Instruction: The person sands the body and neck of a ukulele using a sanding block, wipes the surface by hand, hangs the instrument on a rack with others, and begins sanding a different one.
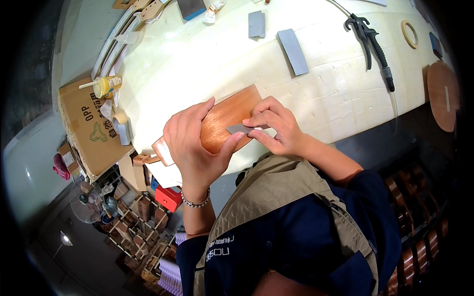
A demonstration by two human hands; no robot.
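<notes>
A flat, glossy reddish-brown wooden piece (229, 109) lies tilted across the near edge of the pale table, in front of my body. My left hand (190, 135) grips it, the thumb along the near edge and the fingers over the far side. Between thumb and fingers, my right hand (280, 127) pinches a small flat grey piece (239, 129) with a pointed end. That grey piece is against the wood's face near its right edge, close to my left thumb. Whether it is a blade or folded sandpaper I cannot tell.
Grey abrasive-looking sheets (293, 52) and a black air blow gun (368, 39) lie on the padded table (335, 98). A tape ring (409, 34) is at the far right. On the left stand a cardboard box (94, 133) and a yellow cup (106, 86); a red box (168, 198) sits lower.
</notes>
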